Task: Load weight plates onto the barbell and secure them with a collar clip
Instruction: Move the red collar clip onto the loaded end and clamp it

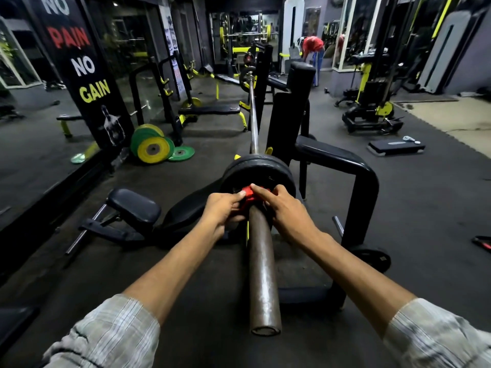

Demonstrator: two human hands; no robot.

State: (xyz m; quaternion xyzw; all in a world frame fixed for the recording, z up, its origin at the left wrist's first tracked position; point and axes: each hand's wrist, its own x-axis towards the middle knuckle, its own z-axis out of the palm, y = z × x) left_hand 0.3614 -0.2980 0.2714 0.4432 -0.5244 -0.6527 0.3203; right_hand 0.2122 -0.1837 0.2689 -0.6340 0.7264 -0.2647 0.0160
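At far left a black wall banner (82, 75) reads "NO PAIN NO GAIN", beside mirrored panels. At its foot, green and yellow plates (154, 146) lean in a stack on the dark rubber floor (425, 195), with one green plate lying flat just beside them. Nearer the camera, a low black padded bench (132, 208) sits on the floor to the left of the bar. The left hand (221, 211) is closed around the left side of the red collar clip (249, 199), thumb on top and fingers curled beneath. The barbell (263, 274) runs from the lower centre away into the room, its brown sleeve end open toward the camera and its shaft resting in a black rack with yellow hooks. The black weight plates (257, 172) are seated on the sleeve, and the clip sits on the sleeve directly against their near face. The right hand (285, 208) grips the right side of the clip, forefinger laid across its top. Whether the clip is latched cannot be determined. Both forearms are bare below rolled striped sleeves. To the right stands the black rack frame (366, 187), with another black plate (374, 258) at its base. Further right, a step platform (396, 147) lies on the floor.
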